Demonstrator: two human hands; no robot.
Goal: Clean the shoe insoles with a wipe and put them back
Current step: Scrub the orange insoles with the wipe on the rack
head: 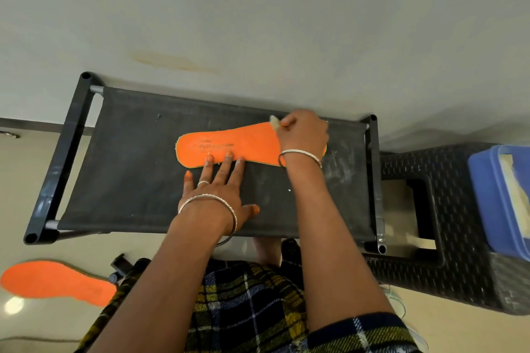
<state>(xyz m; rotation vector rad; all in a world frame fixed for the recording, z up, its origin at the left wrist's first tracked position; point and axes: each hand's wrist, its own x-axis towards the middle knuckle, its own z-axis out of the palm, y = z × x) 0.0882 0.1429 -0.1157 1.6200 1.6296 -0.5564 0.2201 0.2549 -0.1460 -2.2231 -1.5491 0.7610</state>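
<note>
Surface: black fabric rack with a dark tube frame, its far long edge against a pale wall. The cloth carries scuffs and white specks.

Room: beige glossy floor. A black woven stool stands just beside the rack's right end, and a blue box sits on the stool at the frame's edge.

Item 1: orange insole, flat on the rack, printed side up, toward the far edge and right of centre. Its long axis runs left to right, along the rack's length. The narrow rounded end points left, and the broad end lies right, under your right hand.

Item 2: second insole, orange, flat on the floor at lower left, well apart from the rack. Its long axis also runs roughly left to right.

Left hand: palm down on the cloth, fingers straight and spread, thumb out to the right. Three fingertips press on the insole's near edge.

Right hand: knuckles up over the insole's broad end, fingers curled around a pale wipe, of which only a corner shows at the far side. Your forearm reaches straight in from below.
</note>
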